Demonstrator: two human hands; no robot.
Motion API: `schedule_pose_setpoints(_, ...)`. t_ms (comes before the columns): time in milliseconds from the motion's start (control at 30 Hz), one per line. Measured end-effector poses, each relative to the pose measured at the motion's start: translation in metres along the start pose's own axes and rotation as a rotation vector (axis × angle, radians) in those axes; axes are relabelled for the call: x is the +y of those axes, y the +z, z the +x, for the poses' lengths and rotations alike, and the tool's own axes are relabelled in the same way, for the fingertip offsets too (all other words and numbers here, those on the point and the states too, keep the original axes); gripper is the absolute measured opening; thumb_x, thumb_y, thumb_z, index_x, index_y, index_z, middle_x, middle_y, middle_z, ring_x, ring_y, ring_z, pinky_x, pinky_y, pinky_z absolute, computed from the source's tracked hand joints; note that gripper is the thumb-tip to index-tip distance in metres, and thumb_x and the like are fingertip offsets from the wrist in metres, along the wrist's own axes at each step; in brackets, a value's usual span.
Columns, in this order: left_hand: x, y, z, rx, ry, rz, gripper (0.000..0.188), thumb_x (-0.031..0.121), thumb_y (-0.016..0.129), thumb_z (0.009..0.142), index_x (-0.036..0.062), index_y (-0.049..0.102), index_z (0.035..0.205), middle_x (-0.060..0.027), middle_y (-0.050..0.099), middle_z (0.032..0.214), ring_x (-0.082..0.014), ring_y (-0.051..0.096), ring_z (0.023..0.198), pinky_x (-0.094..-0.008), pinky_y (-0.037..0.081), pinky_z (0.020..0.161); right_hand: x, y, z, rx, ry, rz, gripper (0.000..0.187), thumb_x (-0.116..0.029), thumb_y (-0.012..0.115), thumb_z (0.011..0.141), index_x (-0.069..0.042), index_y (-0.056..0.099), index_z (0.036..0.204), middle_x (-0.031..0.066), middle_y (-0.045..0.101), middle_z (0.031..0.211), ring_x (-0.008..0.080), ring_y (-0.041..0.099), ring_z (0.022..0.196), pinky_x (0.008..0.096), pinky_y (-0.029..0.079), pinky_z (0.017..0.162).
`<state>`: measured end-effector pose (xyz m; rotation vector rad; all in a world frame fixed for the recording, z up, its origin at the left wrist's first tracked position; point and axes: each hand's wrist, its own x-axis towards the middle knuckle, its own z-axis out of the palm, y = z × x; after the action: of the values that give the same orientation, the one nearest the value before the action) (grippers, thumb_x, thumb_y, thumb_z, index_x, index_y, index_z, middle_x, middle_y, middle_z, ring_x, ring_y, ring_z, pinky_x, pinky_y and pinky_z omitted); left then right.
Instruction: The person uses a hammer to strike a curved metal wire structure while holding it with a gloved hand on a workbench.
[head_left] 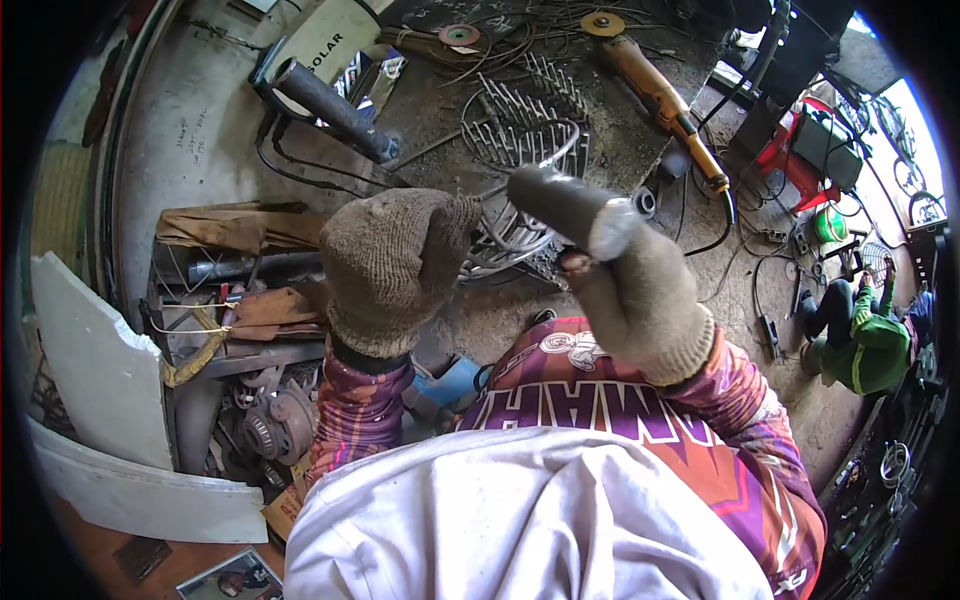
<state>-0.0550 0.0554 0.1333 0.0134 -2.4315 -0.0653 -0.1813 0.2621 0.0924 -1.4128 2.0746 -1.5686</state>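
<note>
My left hand [395,260], in a brown knitted glove, is closed in a fist beside a metal frame of bent rods [500,245]. What lies inside the fist is hidden. Gloved the same way, my right hand [640,290] is closed on a short, thick steel cylinder [560,200] with bright, worn ends. It looks like a hammer head, though no handle shows. The cylinder is tilted above the near right part of the frame. Upright metal pegs [515,135] stand in rows at the frame's far side.
Beyond the frame lie a dark pipe [335,110], an orange angle grinder [660,95] with a cord, and a grinding disc [459,35]. Brown cloths [270,315] and metal parts [275,425] crowd the left. Far right, a person in green [860,335] sits low near a red chair [790,165].
</note>
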Motion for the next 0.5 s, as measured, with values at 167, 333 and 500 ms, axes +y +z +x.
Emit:
schedule_pose_setpoints(167,0.001,0.001,0.003,0.069,0.025,0.032,0.017,0.025,0.068,0.089,0.0086,0.069,0.085,-0.0114,0.065,0.072,-0.0334,0.064,0.062,-0.0434,0.05,0.056,0.001,-0.003,-0.003,0.044,-0.066,0.155,0.026,-0.008,0.063,0.088,-0.003,0.059,0.113,0.0159,0.069,0.089,0.0343,0.07,0.078,0.0398,0.058,0.068)
schedule_pose_setpoints(333,0.005,-0.012,-0.007,-0.145,-0.047,0.081,0.021,0.024,0.068,0.093,0.0057,0.069,0.083,-0.0127,0.066,0.074,-0.0331,0.065,0.066,-0.0418,0.051,0.061,0.009,-0.002,-0.003,-0.005,-0.003,-0.031,0.028,-0.013,0.065,0.089,0.002,0.06,0.112,0.0206,0.068,0.084,0.04,0.068,0.071,0.0462,0.055,0.062)
schedule_pose_setpoints(500,-0.003,-0.003,0.007,0.101,0.035,-0.007,0.015,0.021,0.067,0.091,0.0079,0.07,0.084,-0.0115,0.066,0.073,-0.0337,0.065,0.064,-0.0431,0.051,0.057,0.015,-0.001,0.0,0.112,-0.201,0.037,0.033,-0.012,0.067,0.087,0.002,0.06,0.116,0.0202,0.068,0.092,0.0402,0.069,0.076,0.043,0.056,0.066)
